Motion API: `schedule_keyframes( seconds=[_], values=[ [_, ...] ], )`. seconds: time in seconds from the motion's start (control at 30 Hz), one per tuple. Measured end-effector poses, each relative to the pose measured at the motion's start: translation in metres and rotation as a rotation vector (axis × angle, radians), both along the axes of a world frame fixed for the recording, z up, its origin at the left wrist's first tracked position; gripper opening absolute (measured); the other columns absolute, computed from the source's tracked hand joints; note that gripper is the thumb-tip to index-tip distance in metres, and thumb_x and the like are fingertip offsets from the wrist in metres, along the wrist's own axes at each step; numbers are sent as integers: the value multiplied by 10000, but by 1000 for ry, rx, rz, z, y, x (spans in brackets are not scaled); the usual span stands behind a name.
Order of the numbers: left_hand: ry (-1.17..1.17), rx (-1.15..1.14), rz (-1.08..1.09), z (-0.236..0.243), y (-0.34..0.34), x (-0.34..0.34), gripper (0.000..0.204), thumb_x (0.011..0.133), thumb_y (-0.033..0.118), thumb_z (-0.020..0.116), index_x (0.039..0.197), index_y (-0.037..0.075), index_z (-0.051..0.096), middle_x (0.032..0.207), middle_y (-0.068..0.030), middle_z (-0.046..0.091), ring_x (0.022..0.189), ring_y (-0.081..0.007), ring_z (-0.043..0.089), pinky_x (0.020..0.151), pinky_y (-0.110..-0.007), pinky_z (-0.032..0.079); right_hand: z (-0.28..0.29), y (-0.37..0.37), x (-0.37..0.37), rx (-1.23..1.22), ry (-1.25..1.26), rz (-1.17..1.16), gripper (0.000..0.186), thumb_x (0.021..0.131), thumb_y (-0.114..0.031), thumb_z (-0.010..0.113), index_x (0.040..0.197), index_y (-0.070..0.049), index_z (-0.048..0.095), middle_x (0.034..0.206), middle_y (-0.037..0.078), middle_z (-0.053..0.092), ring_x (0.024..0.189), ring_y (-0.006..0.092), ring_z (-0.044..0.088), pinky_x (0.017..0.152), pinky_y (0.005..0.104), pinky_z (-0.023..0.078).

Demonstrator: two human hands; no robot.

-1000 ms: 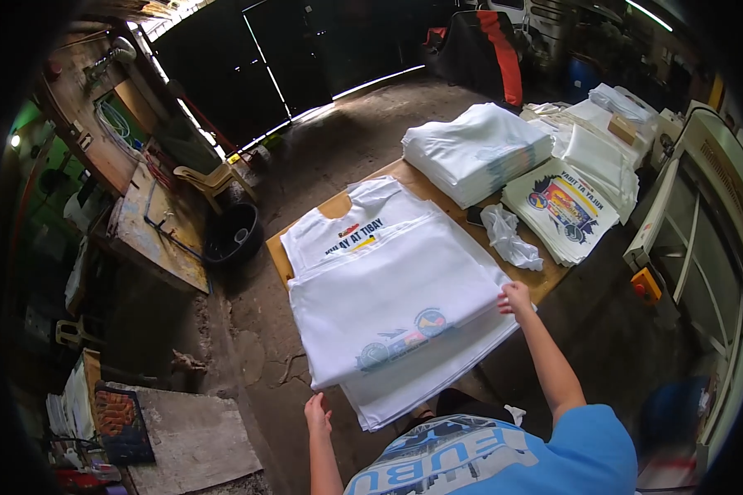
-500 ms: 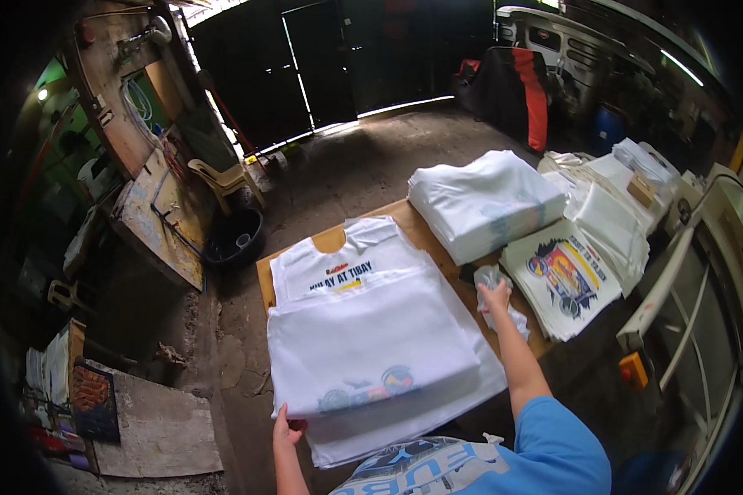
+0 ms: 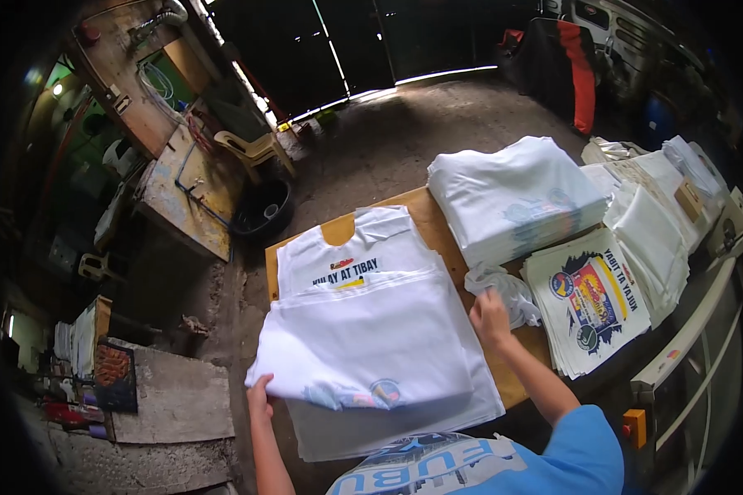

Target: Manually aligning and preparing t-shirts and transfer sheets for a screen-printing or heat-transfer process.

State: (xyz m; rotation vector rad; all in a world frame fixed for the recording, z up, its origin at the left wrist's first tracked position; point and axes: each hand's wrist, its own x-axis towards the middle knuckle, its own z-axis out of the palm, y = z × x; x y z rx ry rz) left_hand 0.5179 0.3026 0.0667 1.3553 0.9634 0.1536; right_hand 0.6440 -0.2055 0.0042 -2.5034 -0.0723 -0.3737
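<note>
Folding is partly done: a white shirt [image 3: 363, 346] is doubled over on the surface [image 3: 425, 219], its left corner pinched by the left hand [image 3: 259, 394]. The right hand [image 3: 489, 316] is laid half-curled on a crumpled bag [image 3: 504, 289]; stacks [image 3: 512, 194] are finished.

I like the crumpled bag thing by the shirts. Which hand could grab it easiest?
The right hand. It hovers right beside the crumpled plastic bag, while the left hand grips the folded white shirt at the far edge.

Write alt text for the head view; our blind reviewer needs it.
A person's left hand grips the corner of a folded white shirt on a wooden table, while the right hand touches a crumpled white cloth beside stacked shirts.
</note>
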Motion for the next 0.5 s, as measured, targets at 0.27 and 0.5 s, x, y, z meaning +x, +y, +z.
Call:
schedule_keyframes(
  seconds=[0.27, 0.5],
  values=[
    [-396, -47, -74, 148, -105, 70, 323, 727, 72, 607, 1038, 6, 549, 950, -80, 590, 846, -191, 591, 713, -309, 501, -11, 95, -138, 2081, 1771, 36, 603, 859, -430, 480, 1238, 20, 348, 1168, 190, 483, 1068, 280, 489, 939, 402, 400],
    [-696, 86, -158, 245, -156, 65, 383, 748, 166, 590, 1044, -64, 519, 940, -120, 582, 866, -205, 579, 785, -314, 474, 122, 4, -64, 1942, 675, -93, 339, 792, -114, 585, 1091, 9, 484, 1005, 130, 566, 944, 218, 565, 832, 351, 476]
  ],
)
